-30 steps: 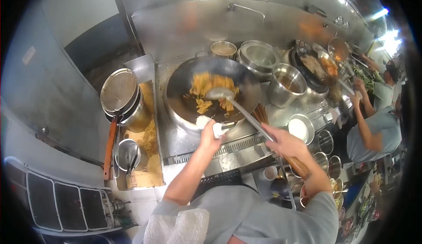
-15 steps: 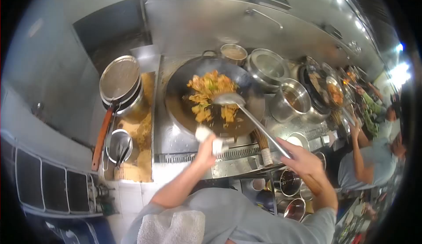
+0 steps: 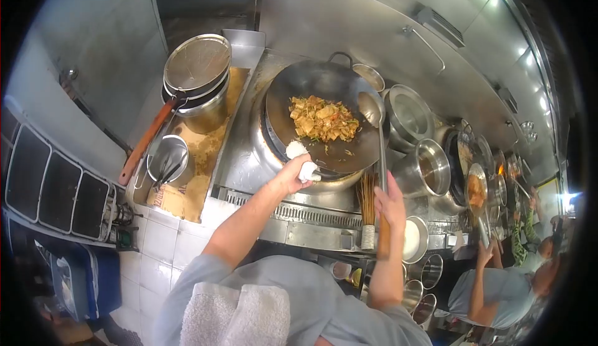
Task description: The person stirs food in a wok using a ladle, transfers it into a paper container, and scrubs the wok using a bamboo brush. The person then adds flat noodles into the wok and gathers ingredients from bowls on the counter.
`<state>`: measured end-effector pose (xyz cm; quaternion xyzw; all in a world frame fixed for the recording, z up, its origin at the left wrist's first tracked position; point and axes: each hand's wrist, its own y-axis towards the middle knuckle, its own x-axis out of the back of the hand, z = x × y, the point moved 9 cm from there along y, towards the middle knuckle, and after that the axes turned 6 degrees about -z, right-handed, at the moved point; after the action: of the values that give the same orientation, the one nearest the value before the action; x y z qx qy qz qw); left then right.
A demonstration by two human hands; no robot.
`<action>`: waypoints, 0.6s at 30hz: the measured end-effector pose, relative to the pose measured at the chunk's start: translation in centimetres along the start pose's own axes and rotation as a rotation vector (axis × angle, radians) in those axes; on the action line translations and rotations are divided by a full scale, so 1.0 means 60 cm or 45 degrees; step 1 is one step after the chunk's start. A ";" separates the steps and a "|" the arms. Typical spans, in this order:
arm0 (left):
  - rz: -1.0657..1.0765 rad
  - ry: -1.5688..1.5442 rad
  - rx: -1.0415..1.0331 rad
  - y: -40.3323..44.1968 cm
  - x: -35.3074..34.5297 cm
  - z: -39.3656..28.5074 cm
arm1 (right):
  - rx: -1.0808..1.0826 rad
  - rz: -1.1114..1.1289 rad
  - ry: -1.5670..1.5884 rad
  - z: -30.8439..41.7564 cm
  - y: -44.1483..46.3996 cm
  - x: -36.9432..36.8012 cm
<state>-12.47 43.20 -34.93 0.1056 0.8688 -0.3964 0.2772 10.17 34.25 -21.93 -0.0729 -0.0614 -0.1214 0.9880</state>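
Head view: left fingers (image 3: 294, 173) grip cloth (image 3: 309, 171) at the wok (image 3: 293, 87), right fingers (image 3: 389, 204) a ladle (image 3: 381, 146).

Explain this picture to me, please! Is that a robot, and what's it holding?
No robot here! These are a person's own two hands. The picture comes from a camera worn on that person's head, looking forward and down.

The left hand grips a white cloth at the near edge of a big dark wok. The right hand holds the handle of a long ladle, whose bowl is at the wok's right side. In the wok sits a heap of food.

To the left, a strainer lies on top of a pot. A brush is just below the wok.
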 end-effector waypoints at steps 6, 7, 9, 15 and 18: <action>0.015 0.044 0.050 -0.004 0.001 0.004 | -0.206 0.288 0.400 -0.035 0.047 -0.147; 0.018 0.042 0.045 -0.004 -0.001 0.005 | -0.264 0.329 0.525 -0.017 0.029 -0.144; 0.010 0.038 0.028 -0.006 0.002 0.001 | -0.298 0.341 0.615 -0.003 0.022 -0.114; 0.026 0.036 0.032 -0.003 0.002 0.003 | -0.200 0.262 0.300 -0.017 0.127 -0.142; 0.005 0.038 0.042 -0.006 0.001 0.001 | -0.241 0.572 0.214 -0.009 0.108 -0.198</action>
<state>-12.62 42.88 -34.77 0.1177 0.8660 -0.4086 0.2632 0.39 43.15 -24.97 -0.1663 0.0503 0.0901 0.9807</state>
